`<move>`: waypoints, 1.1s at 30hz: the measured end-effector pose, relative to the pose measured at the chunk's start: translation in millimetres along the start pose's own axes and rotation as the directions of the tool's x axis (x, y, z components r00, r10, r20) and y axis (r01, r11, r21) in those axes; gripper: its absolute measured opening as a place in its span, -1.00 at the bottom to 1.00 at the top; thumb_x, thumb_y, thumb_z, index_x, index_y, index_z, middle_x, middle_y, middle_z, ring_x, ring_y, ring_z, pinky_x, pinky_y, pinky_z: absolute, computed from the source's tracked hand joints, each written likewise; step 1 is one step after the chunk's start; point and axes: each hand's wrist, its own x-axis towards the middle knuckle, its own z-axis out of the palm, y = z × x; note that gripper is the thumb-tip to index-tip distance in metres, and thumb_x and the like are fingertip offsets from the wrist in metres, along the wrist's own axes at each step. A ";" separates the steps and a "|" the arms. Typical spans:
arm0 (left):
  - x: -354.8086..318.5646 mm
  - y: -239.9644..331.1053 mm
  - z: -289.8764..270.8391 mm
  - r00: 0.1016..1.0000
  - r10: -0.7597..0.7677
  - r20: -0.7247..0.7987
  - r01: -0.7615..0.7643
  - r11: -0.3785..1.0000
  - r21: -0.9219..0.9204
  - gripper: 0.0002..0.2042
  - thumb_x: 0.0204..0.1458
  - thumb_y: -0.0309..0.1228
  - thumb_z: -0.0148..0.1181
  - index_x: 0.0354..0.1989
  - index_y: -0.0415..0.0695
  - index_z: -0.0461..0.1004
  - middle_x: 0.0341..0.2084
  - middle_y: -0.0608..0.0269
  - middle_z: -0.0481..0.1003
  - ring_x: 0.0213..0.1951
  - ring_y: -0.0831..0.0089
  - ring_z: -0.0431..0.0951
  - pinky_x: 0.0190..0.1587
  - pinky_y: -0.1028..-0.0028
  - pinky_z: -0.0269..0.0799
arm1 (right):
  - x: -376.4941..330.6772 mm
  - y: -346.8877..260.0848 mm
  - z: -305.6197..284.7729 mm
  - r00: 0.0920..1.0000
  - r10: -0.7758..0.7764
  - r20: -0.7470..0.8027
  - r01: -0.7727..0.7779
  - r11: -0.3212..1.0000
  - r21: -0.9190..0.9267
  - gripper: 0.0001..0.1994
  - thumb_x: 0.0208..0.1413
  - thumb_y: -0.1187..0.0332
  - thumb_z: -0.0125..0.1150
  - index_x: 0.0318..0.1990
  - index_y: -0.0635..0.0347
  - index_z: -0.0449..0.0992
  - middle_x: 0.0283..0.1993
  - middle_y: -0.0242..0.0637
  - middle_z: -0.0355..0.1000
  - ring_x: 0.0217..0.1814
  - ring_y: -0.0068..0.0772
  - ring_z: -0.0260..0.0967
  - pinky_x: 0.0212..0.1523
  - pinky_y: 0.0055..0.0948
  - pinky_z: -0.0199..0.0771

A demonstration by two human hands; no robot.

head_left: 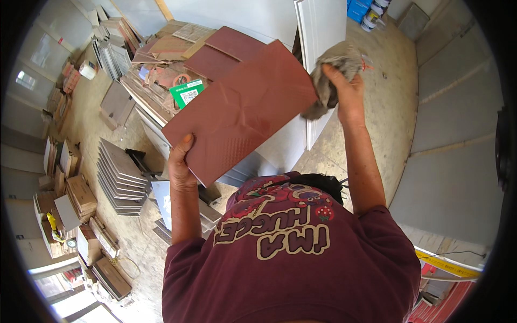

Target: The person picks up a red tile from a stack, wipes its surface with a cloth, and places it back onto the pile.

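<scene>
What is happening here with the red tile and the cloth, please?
A person holds a reddish-brown tile up in front of the body. The left hand grips its lower corner, and the right hand presses a bunched grey rag against its far upper edge. Beneath it, more reddish tiles and torn cartons lie in a heap, and grey tiles are stacked on the concrete floor. White panels lean behind.
</scene>
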 end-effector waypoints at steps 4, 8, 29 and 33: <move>-2.4 -8.3 11.1 0.991 0.099 -0.094 -0.097 0.995 0.028 -0.50 -0.05 -0.35 0.16 0.08 -0.26 0.22 -0.06 0.12 0.37 -0.05 0.30 0.41 0.02 0.40 0.31 | -8.4 -23.7 11.2 0.946 -0.322 -0.024 0.317 0.942 -0.110 -0.63 -0.07 0.44 0.28 -0.07 0.26 0.37 -0.21 -0.36 0.42 -0.19 -0.55 0.38 -0.19 -0.54 0.40; 5.7 -21.2 30.2 0.980 0.156 -0.126 -0.153 0.988 0.032 -0.53 -0.01 -0.36 0.12 0.07 -0.27 0.22 -0.07 0.13 0.38 -0.05 0.35 0.41 0.03 0.43 0.28 | -50.7 -39.6 47.5 0.763 -0.515 0.391 0.614 0.766 -0.191 -0.39 -0.21 0.43 0.34 0.08 0.15 0.26 -0.08 -0.27 0.38 -0.06 -0.38 0.37 -0.04 -0.39 0.38; -1.9 -32.4 48.9 0.977 0.193 -0.092 -0.192 0.981 0.021 -0.49 0.03 -0.31 0.06 0.13 -0.29 0.14 0.02 0.11 0.30 0.05 0.29 0.32 0.11 0.36 0.19 | -15.8 5.2 47.1 0.677 -0.494 0.545 0.734 0.509 -0.450 -0.37 -0.44 0.50 0.33 -0.02 0.04 0.37 -0.06 -0.24 0.37 0.05 -0.12 0.25 0.15 -0.14 0.14; 1.3 -36.1 45.5 0.979 0.178 -0.097 -0.180 0.984 -0.012 -0.56 0.03 -0.33 0.06 0.07 -0.27 0.23 -0.08 0.11 0.38 -0.06 0.31 0.41 0.03 0.38 0.30 | -63.8 10.8 65.3 0.555 -0.482 0.678 0.800 0.533 -0.275 -0.37 -0.45 0.39 0.39 -0.03 0.02 0.38 -0.04 -0.25 0.35 0.05 -0.19 0.26 0.16 -0.16 0.14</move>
